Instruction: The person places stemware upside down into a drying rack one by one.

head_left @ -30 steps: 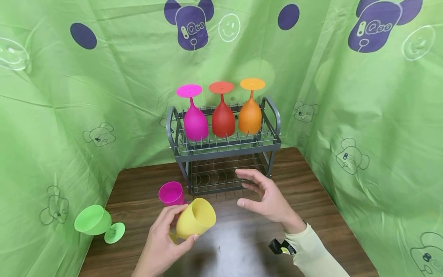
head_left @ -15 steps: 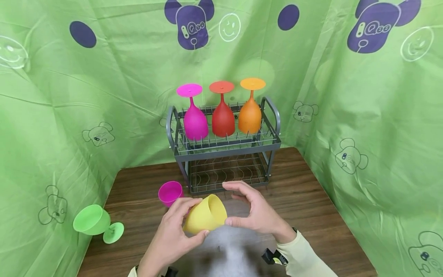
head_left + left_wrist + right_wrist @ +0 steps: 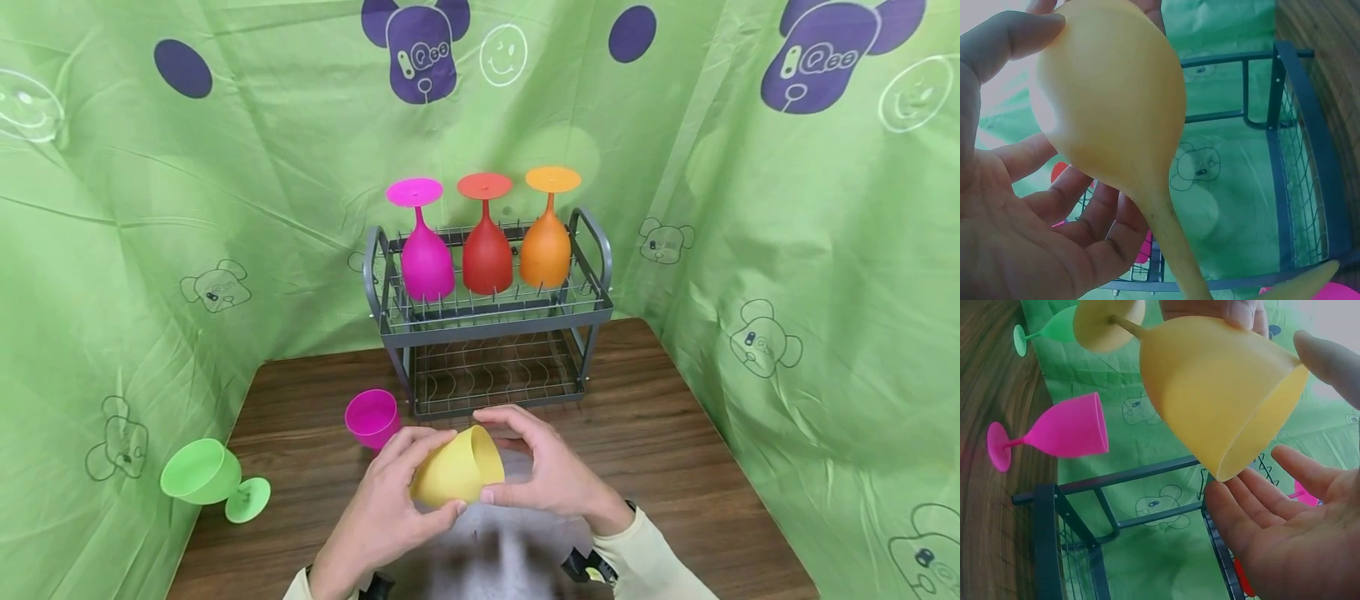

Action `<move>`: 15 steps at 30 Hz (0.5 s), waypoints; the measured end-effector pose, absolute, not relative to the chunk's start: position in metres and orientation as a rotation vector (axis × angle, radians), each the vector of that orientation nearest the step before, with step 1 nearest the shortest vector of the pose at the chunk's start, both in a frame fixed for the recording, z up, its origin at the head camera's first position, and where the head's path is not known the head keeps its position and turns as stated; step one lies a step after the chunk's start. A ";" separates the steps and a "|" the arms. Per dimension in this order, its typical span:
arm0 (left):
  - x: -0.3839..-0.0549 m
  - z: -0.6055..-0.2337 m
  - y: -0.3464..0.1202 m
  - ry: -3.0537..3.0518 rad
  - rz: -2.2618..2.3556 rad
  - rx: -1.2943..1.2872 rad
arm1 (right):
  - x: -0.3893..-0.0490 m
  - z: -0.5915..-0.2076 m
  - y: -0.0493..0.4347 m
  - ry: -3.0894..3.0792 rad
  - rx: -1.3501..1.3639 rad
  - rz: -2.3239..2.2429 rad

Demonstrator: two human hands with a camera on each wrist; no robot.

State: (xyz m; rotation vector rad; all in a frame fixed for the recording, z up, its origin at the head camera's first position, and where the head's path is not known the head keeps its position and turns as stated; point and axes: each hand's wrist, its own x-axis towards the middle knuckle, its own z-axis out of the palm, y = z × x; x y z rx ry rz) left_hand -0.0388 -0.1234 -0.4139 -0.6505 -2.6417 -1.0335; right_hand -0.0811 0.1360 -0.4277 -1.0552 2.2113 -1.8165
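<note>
A yellow wine glass (image 3: 453,471) is held in the air, tilted, its mouth toward the right. My left hand (image 3: 397,492) grips its bowl, thumb on the near side and fingers on the far side. My right hand (image 3: 543,471) spans the rim, its thumb and fingertips touching opposite edges. In the right wrist view the yellow bowl (image 3: 1216,387) opens toward my right palm (image 3: 1291,531). The left wrist view shows the yellow stem (image 3: 1179,250) running down from the bowl. Upright behind my left hand stands a magenta wine glass (image 3: 372,418).
On the table's left stands a light green wine glass (image 3: 201,473). A grey two-tier dish rack (image 3: 495,325) is at the back; pink (image 3: 427,262), red (image 3: 487,258) and orange (image 3: 546,250) wine glasses sit upside down on its top tier. Green curtains (image 3: 285,167) surround the wooden table (image 3: 660,425).
My left hand has brought the yellow glass rightward and turned its mouth more to the right. My right hand has moved left and down from apart to touching the rim.
</note>
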 end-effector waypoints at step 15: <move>-0.040 -0.412 -0.124 -2.634 -0.968 -0.743 | -0.074 -0.434 0.134 2.248 -0.939 -1.830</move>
